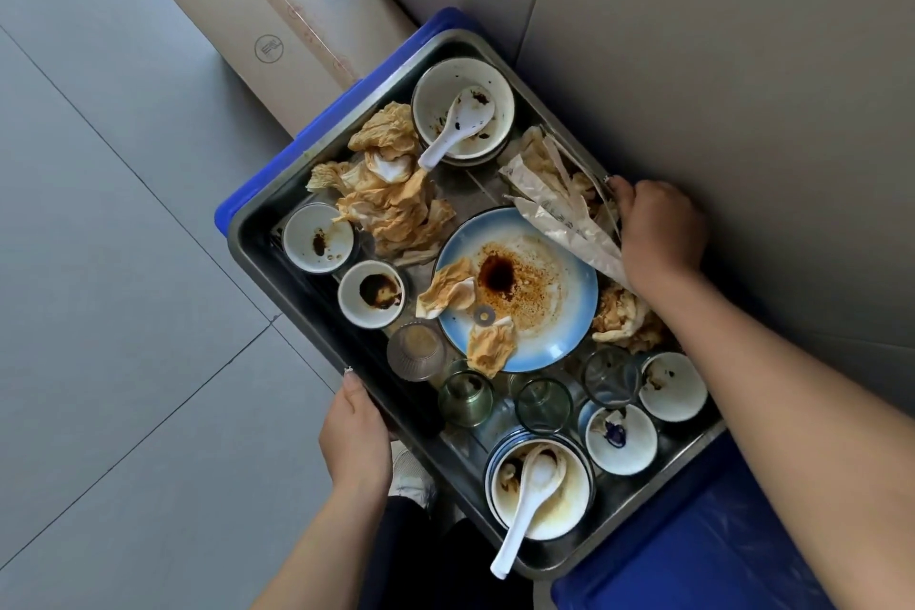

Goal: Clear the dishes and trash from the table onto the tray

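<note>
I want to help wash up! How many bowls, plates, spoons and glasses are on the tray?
White bowls seen from above: 6 (more may hide under the two stacks)
Blue plate: 1
White spoons: 2
Glasses: 4
Total on the tray: 13

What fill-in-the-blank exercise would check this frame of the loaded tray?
1. The rectangular grey metal tray sits on a ____ plastic bin.
2. ____ white ceramic spoons lie in white ceramic bowls.
3. The large round light-blue ceramic ____ carries a dark sauce stain.
Missing words: blue; two; plate.
</note>
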Demonstrator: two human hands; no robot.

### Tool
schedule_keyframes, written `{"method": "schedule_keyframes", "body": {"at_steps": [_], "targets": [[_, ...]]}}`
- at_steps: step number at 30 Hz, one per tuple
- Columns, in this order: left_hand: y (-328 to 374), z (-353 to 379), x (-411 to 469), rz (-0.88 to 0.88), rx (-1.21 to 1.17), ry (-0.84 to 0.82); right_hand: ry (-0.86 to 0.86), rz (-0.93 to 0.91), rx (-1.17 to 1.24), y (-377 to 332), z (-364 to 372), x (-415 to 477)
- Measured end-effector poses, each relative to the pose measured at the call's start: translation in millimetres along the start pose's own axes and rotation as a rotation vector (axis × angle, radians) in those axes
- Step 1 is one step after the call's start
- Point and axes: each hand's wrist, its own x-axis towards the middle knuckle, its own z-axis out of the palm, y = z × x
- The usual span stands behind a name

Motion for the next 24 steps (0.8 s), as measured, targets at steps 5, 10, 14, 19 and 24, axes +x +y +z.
{"method": "schedule_keyframes", "body": {"at_steps": [5,10,14,19,24], "targets": [[3,-4,-2,0.004,-0.006,-0.032,0.013,0.066,0.033,-3,4,-2],[6,-3,-2,-0.017,-0.022,-0.029,0.012,0.106,0.062,-4,9,-4],[2,2,0,-0.045,-0.045,-0.001,0.014,0.12,0.095,-4,11,-5],[3,4,2,-0.093,-0.114,0.0,0.015,0.148,0.152,-7,8,-8],[7,2,2,-0.138,-0.159,-0.004,-0.007,0.175,0.271,-4,4,-17]]}}
